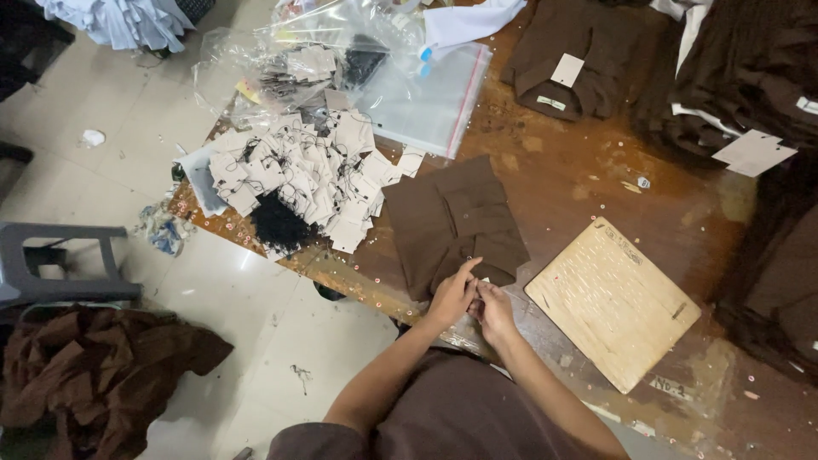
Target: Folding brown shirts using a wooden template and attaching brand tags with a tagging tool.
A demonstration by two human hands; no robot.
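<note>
Your forearms, nearest the lens, converge from the lower frame toward the table edge. Your left hand and right hand meet with fingers pinched together at the near corner of the folded brown shirt; what sits between the fingertips is too small to tell. The shirt lies flat on the worn wooden table, long axis running from your hands up toward the pile of white tags. A light wooden board lies just right of it.
</note>
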